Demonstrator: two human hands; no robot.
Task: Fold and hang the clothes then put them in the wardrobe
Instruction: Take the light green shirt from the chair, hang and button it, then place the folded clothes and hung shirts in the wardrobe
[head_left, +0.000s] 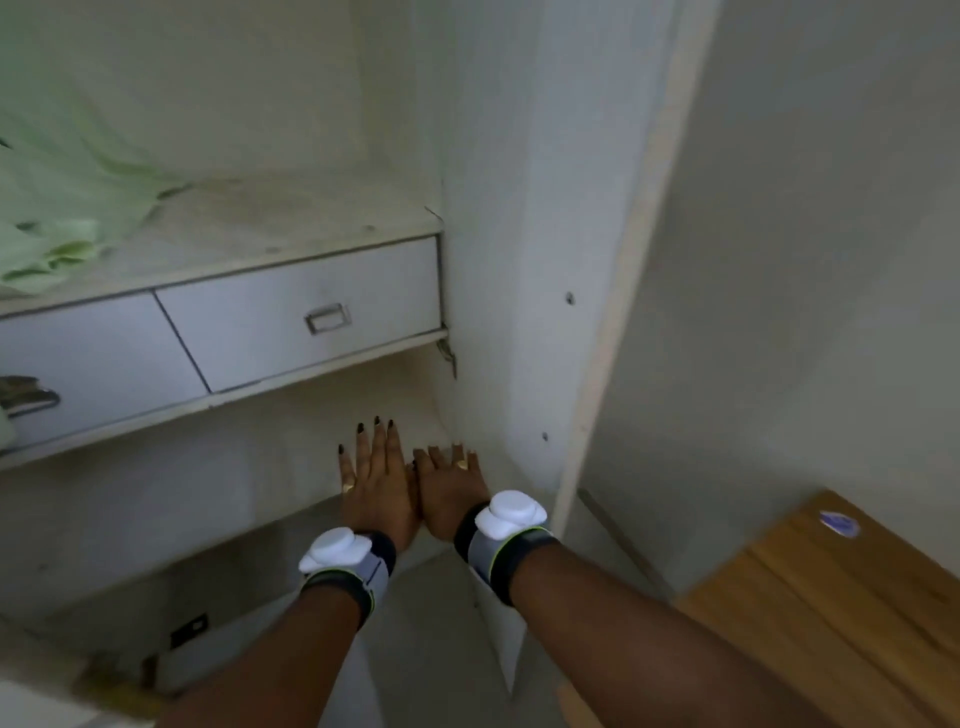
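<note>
Below drawer (298, 312): left hand (376, 488), right hand (451, 486) flat, fingers straight, gripping nothing. Green garment (62, 228) above drawer, leftward; left hand nearer.

We see a wooden board (831, 613) low on the right, a bluish sticker (839, 522) on its far corner, and a pale wall (831, 260) behind.

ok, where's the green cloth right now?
Head view, far left: the green cloth lies bunched on the shelf directly above the drawers, running out of frame at the left edge.
</note>
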